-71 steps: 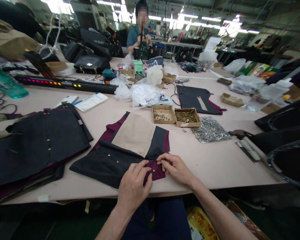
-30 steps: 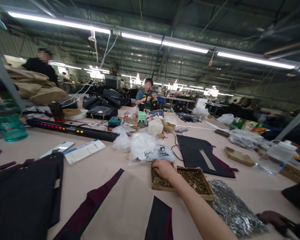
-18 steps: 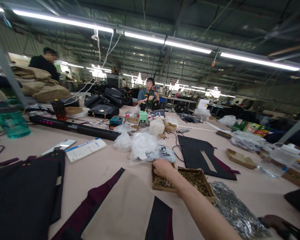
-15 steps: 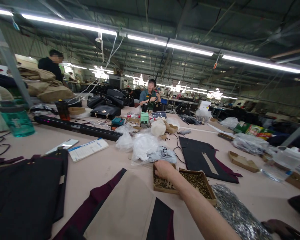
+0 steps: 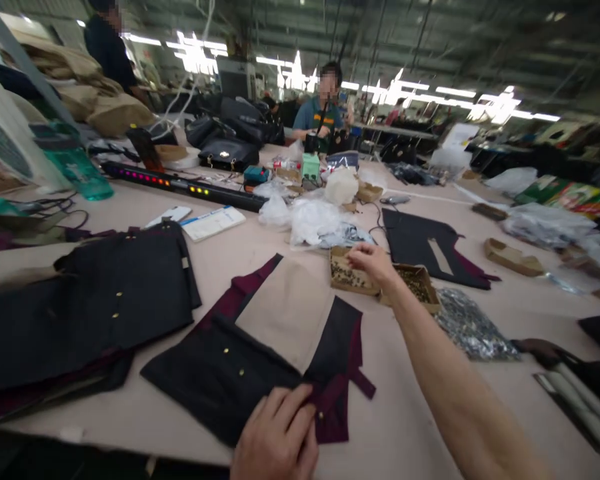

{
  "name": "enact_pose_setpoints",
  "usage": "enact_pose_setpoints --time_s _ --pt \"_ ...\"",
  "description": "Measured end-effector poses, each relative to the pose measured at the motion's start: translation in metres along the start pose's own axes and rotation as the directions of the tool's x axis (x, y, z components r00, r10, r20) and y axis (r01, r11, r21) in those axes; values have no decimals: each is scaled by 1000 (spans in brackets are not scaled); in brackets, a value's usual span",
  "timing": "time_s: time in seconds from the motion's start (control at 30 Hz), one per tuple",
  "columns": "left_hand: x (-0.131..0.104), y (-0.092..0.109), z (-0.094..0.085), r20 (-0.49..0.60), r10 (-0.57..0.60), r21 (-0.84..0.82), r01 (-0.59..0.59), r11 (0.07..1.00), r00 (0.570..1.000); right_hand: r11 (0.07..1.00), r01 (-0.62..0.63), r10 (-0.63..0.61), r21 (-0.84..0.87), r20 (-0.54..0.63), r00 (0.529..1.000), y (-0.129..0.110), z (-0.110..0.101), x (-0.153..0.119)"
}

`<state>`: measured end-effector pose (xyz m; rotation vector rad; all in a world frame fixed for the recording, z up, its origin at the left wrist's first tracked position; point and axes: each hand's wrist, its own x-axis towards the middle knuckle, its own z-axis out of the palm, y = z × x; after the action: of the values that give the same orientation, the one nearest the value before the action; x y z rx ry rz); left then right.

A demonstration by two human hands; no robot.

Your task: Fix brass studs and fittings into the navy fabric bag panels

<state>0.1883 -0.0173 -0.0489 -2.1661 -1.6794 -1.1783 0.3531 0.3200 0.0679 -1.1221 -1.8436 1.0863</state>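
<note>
A black, maroon and tan fabric panel [image 5: 280, 313] with brass studs lies flat in front of me. My left hand [image 5: 276, 440] presses down on its near maroon flap, fingers curled over the edge beside a stud. My right hand [image 5: 375, 262] is stretched out over two small cardboard boxes, one with dark studs [image 5: 344, 275], the other with brass studs [image 5: 419, 285]. Its fingertips are pinched together on something tiny just above the first box.
A stack of black panels [image 5: 105, 300] lies to the left, another black piece [image 5: 425, 243] behind the boxes, and a silver bag of parts [image 5: 467, 328] to their right. Plastic bags [image 5: 313, 220], a lit bar [image 5: 180, 183] and a green bottle [image 5: 77, 167] stand further back. A co-worker [image 5: 325, 107] sits across the table.
My view has dropped from the far table to the panel. My right hand has lifted out of the stud box with fingers pinched. My left hand is back in view on the flap.
</note>
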Motion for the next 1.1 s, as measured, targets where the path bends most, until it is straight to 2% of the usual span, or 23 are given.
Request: enact_pose_setpoints --time_s 0.1,0.17,0.3,0.4,0.5,0.63,0.73,0.8,0.9,1.0,1.1 --pt "0 7 -6 114 -82 -31 86 996 990 949 18 -4 316 -45 999 -7 5 -38" --pt "2 9 -10 133 -83 -44 89 995 988 908 71 -54 412 -54 997 -14 11 -70" --pt "2 9 -13 147 -83 -98 98 990 986 949 73 -98 307 65 993 -27 29 -140" --pt "1 5 -13 160 -99 -141 122 982 982 972 -28 -26 235 224 974 -29 42 -185" --pt "0 4 -15 161 -124 -169 151 974 979 967 -135 53 216 349 936 -25 52 -215" --pt "-1 9 -19 176 -163 -129 187 974 971 937 -257 136 238 430 893 -13 61 -236" --pt "-3 13 -21 184 -192 -37 202 979 964 943 -268 153 197 457 876 -6 66 -244" --pt "-5 15 -22 183 -199 -13 204 979 963 975 -195 129 110 436 891 -4 68 -247" --pt "-6 14 -23 191 -197 -26 206 978 962 998 12 14 -58 430 903 -5 70 -248" --pt "-7 12 -23 210 -197 -50 211 976 958 967 199 -104 -159 467 878 -7 72 -247" --pt "-9 10 -23 215 -200 -74 220 973 956 936 297 -178 -187 478 860 -5 76 -245"
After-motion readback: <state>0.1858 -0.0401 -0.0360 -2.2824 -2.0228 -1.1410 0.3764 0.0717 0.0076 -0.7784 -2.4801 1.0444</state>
